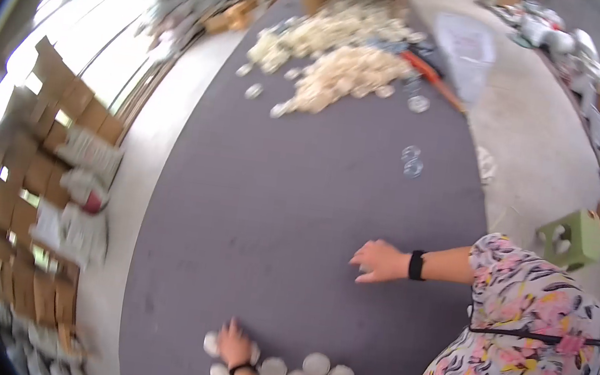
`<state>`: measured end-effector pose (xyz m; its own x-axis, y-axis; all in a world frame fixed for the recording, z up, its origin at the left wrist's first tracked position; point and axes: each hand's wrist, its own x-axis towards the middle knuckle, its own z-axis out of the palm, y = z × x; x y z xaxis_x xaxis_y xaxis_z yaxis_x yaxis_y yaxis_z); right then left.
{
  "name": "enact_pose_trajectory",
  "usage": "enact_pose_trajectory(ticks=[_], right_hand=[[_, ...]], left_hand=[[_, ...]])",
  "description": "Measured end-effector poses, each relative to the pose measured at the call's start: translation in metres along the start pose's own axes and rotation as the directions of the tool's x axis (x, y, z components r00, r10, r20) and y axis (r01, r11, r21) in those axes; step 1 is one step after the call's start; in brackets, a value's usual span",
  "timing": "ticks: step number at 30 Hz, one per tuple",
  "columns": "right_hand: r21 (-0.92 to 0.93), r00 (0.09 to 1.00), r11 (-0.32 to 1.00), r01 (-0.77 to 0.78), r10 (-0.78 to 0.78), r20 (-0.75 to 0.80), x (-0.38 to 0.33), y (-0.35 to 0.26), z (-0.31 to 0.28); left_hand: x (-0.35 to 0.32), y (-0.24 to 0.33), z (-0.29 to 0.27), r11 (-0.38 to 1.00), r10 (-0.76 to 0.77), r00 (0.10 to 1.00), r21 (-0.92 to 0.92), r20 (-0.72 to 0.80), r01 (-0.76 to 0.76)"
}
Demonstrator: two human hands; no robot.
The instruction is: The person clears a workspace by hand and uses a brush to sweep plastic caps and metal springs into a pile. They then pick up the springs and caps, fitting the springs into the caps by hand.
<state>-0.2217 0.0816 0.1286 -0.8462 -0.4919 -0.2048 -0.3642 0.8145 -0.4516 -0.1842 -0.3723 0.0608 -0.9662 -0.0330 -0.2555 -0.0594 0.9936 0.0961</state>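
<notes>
Along the lower edge of the table (277, 192), my left hand (234, 346) lies palm down among white round discs (274, 369), its fingers stretched over them. A disc (211, 343) shows just left of its fingers, and another partly shows on its right. Whether a disc is under the palm is hidden. My right hand (379, 262) hovers over or rests on the bare grey tabletop to the right, fingers apart, with nothing seen in it. Both wrists carry black bands, and my floral sleeve is at the right.
Toward the far end lie a peach heap (351, 74) and a cream heap (334, 30) of small round pieces. Beside them is a long orange object (437, 81). Clear rings (412, 161) lie on the right. A green stool (571, 239) stands by the table; cardboard boxes (40, 170) line the left.
</notes>
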Motion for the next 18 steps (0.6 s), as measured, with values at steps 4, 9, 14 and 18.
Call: enact_pose_trajectory(ticks=[4,9,14,18], right_hand=[[0.134,0.953,0.989,-0.055,0.092,-0.289,-0.013,0.033,-0.008],[0.124,0.827,0.980,-0.156,0.198,-0.526,-0.070,0.137,-0.085],[0.189,0.909,0.957,-0.220,0.271,-0.316,-0.132,0.174,-0.082],[0.041,0.966,0.981,-0.187,0.191,-0.174,-0.157,0.163,-0.054]], left_hand=[[-0.025,-0.040,-0.015,0.977,-0.180,0.975,0.138,0.131,0.162],[-0.061,0.094,-0.024,0.960,-0.099,0.986,-0.273,-0.132,0.060],[-0.027,0.290,-0.037,0.885,0.342,0.940,-0.331,-0.012,-0.326],[-0.009,0.381,-0.033,0.829,0.415,0.910,-0.416,0.011,-0.373]])
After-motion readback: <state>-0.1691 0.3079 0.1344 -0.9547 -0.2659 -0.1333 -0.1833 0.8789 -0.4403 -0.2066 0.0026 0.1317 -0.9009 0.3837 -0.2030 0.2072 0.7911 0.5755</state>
